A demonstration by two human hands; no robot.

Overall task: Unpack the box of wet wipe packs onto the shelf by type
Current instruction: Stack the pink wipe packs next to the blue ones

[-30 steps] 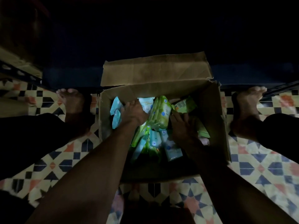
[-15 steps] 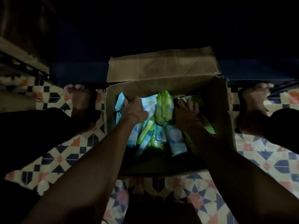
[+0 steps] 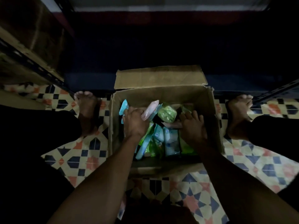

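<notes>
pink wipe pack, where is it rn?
Head view, centre: pink wipe pack inside the cardboard box, at the left hand, left of the green pack.

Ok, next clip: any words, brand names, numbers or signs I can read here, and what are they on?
None can be read.
Wet wipe packs in the cardboard box: printed blue marks show on the pale ones, too dark and blurred to read.
Pink pack by the left hand: no legible print.
Box flap: no print visible.
</notes>
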